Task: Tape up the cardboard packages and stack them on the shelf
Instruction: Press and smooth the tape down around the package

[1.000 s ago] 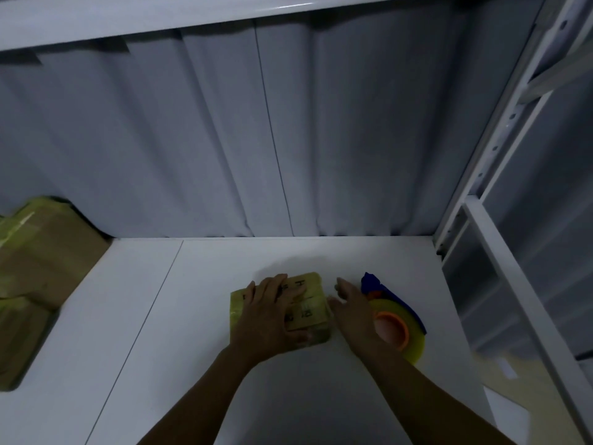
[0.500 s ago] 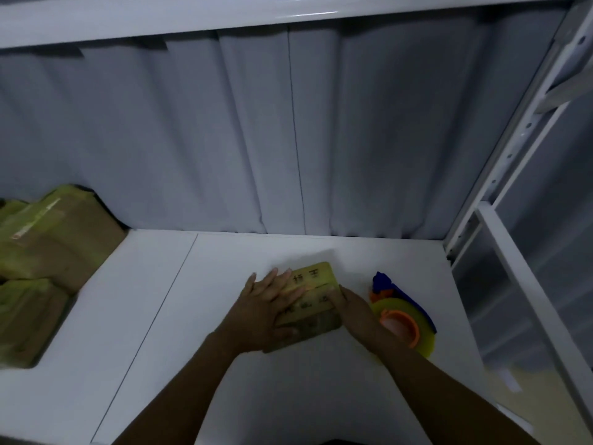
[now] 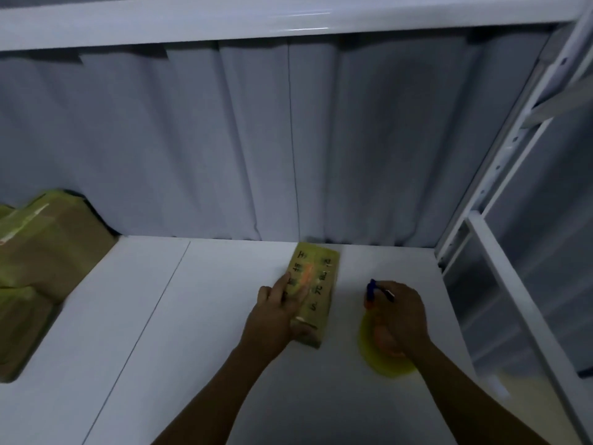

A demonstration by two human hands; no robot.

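Observation:
A small cardboard package (image 3: pixel 317 284) wrapped in yellowish tape, with dark printed characters on top, lies lengthwise on the white shelf board (image 3: pixel 199 332), its far end near the back wall. My left hand (image 3: pixel 276 313) rests on its left side and near end, fingers spread along the top. To the right, my right hand (image 3: pixel 396 316) is closed over a tape dispenser (image 3: pixel 382 358) with a yellow tape roll, an orange core and a blue handle.
Larger taped cardboard packages (image 3: pixel 41 252) are piled at the left end of the shelf. A grey corrugated wall (image 3: pixel 288 139) closes the back. The upper shelf board (image 3: pixel 288 17) hangs overhead. White perforated uprights (image 3: pixel 500 175) stand at the right.
The small package has turned and slid toward the back wall, now lying lengthwise. My right hand left the package and closed over the tape dispenser.

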